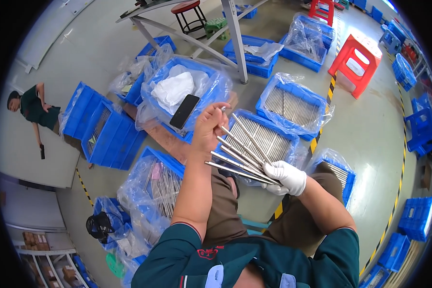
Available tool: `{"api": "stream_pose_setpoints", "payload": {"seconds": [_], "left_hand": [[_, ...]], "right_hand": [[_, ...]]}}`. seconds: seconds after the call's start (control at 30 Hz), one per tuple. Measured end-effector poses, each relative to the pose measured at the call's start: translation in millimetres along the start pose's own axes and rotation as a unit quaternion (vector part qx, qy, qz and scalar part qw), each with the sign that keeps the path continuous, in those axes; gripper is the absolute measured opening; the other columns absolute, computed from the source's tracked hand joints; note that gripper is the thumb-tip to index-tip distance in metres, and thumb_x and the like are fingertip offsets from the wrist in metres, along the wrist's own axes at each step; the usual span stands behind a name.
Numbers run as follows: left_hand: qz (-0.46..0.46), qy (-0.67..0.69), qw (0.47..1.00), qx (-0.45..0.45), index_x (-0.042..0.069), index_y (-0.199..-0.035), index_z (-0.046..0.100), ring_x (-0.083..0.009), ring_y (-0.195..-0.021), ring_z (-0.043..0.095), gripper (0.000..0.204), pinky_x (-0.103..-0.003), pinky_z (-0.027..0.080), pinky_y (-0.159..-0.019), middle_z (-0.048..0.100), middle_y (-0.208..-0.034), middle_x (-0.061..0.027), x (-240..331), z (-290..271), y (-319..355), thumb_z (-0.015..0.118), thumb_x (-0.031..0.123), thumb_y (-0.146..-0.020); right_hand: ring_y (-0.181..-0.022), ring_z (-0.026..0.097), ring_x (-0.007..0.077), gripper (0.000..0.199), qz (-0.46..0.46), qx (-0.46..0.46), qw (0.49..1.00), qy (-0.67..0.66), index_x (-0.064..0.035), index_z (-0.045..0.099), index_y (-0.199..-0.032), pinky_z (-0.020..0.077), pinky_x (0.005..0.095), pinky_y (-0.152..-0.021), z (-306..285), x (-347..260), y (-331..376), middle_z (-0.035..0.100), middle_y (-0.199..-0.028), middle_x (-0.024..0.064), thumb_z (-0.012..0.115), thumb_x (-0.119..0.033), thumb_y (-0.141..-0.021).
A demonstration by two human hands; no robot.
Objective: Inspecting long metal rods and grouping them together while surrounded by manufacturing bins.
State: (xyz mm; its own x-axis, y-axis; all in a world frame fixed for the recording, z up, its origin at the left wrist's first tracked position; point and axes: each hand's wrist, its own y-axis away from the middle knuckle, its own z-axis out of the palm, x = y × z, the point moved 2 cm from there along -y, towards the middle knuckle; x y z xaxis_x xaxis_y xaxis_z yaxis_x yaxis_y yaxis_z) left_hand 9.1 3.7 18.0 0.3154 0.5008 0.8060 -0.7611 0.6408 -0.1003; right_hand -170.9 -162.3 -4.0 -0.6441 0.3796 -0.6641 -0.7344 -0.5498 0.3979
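My right hand, in a white glove, is closed round one end of several slim silvery metal rods. Their free ends fan out up and to the left. Just beyond those ends is my bare left hand, its fingers pinched together. A small silvery bit shows at its fingertips; I cannot make out what it is. Below the rods stands a plastic-lined blue crate with many similar metal rods laid side by side. Another lined crate of rods is just behind it.
A black phone lies on a lined blue crate holding white cloth. More rods fill a crate at left. A red stool stands far right, a table leg at the back. Another person is far left.
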Motion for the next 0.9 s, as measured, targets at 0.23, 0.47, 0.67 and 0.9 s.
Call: {"api": "stream_pose_setpoints", "payload": {"seconds": [0.23, 0.47, 0.67, 0.9], "left_hand": [[-0.026, 0.016, 1.000, -0.001, -0.001, -0.108, 0.056, -0.0055, -0.047, 0.035, 0.031, -0.021, 0.029, -0.047, 0.043, -0.059, 0.0017, -10.5, 3.1, 0.7, 0.062, 0.022, -0.087], [-0.035, 0.047, 0.996, -0.071, -0.002, -0.109, 0.056, -0.0059, -0.050, 0.040, 0.038, -0.022, 0.034, -0.049, 0.047, -0.061, 0.0023, -12.0, 7.5, 3.8, 0.065, 0.025, -0.084], [-0.164, -0.003, 0.983, -0.084, -0.003, -0.107, 0.056, -0.0104, -0.068, 0.056, 0.044, -0.020, 0.045, -0.057, 0.058, -0.081, -0.0035, -43.5, 27.6, 17.3, 0.073, 0.023, -0.076], [0.056, -0.170, 0.983, -0.042, 0.002, -0.099, 0.057, -0.0093, -0.058, 0.046, 0.034, -0.022, 0.036, -0.050, 0.049, -0.067, 0.0011, -8.0, 6.9, -6.3, 0.066, 0.030, -0.083]], "right_hand": [[-0.035, 0.034, 0.0066, 0.044, 0.000, 0.008, 1.000, 0.014, -0.0043, 0.059, -0.075, 0.0223, 0.0210, -0.034, 1.3, -0.4, -0.7, 0.043, -0.047, 0.0012, 0.055, -0.046, -0.088], [-0.035, 0.034, 0.0065, 0.045, 0.002, -0.028, 1.000, 0.002, -0.0033, 0.059, -0.077, 0.0225, 0.0207, -0.033, 0.4, -0.9, 2.0, 0.044, -0.048, 0.0013, 0.054, -0.047, -0.087], [-0.034, 0.034, 0.0060, 0.047, -0.039, -0.024, 0.999, 0.016, -0.0044, 0.059, -0.076, 0.0229, 0.0206, -0.033, -0.8, -4.2, -0.2, 0.043, -0.046, 0.0003, 0.051, -0.049, -0.088], [-0.034, 0.033, 0.0063, 0.046, 0.001, -0.044, 0.999, -0.008, -0.0040, 0.058, -0.077, 0.0221, 0.0207, -0.033, -6.0, 2.9, 2.9, 0.042, -0.047, 0.0006, 0.054, -0.049, -0.087]]}}
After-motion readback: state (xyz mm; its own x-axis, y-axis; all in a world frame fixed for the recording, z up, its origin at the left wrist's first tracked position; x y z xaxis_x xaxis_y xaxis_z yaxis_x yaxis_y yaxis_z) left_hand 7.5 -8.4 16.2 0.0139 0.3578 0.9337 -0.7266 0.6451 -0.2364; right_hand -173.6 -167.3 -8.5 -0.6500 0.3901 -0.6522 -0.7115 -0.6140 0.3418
